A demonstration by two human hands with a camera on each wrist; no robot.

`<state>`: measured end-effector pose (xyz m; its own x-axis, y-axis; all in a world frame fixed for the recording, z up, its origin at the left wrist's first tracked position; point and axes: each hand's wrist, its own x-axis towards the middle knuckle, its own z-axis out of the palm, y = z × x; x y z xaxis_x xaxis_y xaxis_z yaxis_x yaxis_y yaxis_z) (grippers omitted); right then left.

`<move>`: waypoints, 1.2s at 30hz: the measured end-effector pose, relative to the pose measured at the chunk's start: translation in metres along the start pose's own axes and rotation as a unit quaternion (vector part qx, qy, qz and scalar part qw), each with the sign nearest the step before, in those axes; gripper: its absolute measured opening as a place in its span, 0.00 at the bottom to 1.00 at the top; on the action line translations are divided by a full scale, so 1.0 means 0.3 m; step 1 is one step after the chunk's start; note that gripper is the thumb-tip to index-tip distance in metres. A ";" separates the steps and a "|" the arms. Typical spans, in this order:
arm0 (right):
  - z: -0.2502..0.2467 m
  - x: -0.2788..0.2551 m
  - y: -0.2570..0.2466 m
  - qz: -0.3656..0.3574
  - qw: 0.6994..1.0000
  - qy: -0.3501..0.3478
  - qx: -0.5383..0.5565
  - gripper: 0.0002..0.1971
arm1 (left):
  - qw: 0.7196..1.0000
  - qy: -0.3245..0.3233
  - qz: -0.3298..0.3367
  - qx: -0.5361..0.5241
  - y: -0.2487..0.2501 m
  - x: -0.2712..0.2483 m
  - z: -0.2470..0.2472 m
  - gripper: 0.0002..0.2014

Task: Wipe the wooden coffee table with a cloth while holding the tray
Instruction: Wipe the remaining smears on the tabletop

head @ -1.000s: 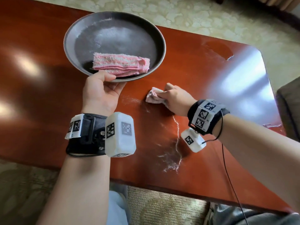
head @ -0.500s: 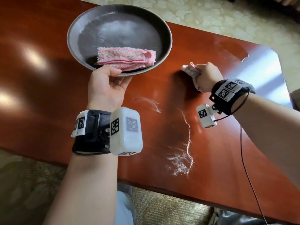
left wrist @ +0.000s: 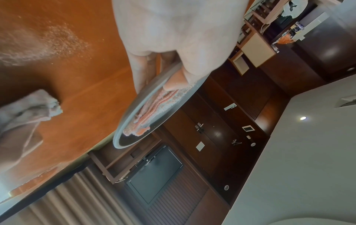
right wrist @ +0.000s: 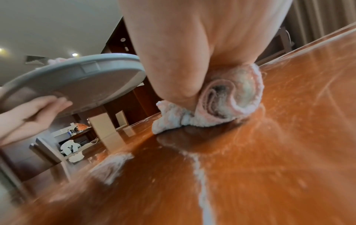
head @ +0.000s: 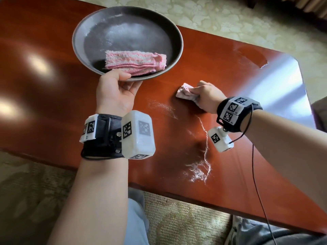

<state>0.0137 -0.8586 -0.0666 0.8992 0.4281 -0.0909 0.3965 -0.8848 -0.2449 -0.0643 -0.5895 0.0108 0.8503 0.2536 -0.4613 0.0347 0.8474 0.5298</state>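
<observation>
My left hand (head: 118, 87) grips the near rim of a round grey tray (head: 166, 25), held above the red-brown wooden coffee table (head: 53, 106). Its thumb (left wrist: 174, 80) lies over the rim and its fingers (right wrist: 38, 106) are under the base. A folded pink towel (head: 135, 62) lies in the tray (left wrist: 123, 129). My right hand (head: 207, 96) grips a bunched pale pink cloth (head: 184, 92) and presses it on the table. In the right wrist view the cloth (right wrist: 221, 106) is rolled under the fist. White powder streaks (head: 200, 167) mark the wood near the front edge.
A thin powder smear (head: 161, 106) lies between my hands, and a dark wet patch (head: 251, 53) sits near the far right corner. Patterned carpet (head: 230, 18) surrounds the table. A black cable (head: 254, 174) hangs from my right wrist. Dark cabinets (left wrist: 202, 137) stand beyond.
My right hand with the cloth swept away and to the right, then came back toward me and left. The tray and left hand stayed about where they were.
</observation>
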 end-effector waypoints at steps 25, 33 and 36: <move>-0.093 -0.291 0.173 0.258 0.965 0.029 0.027 0.21 | 0.999 -0.028 -0.028 0.012 -0.071 -0.039 0.059 0.12; 0.005 -0.357 -0.017 0.108 0.992 0.061 -0.024 0.14 | 0.999 -0.026 -0.028 0.033 -0.057 -0.068 0.049 0.12; 0.036 -0.402 -0.112 0.043 0.999 0.030 0.000 0.14 | 0.999 -0.028 -0.034 0.033 -0.065 -0.075 0.047 0.16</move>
<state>-0.1102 -0.8785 -0.0579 0.9392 0.3390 -0.0538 0.3177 -0.9179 -0.2378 -0.0767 -0.6183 0.0208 0.8724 0.1697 -0.4584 0.1253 0.8289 0.5452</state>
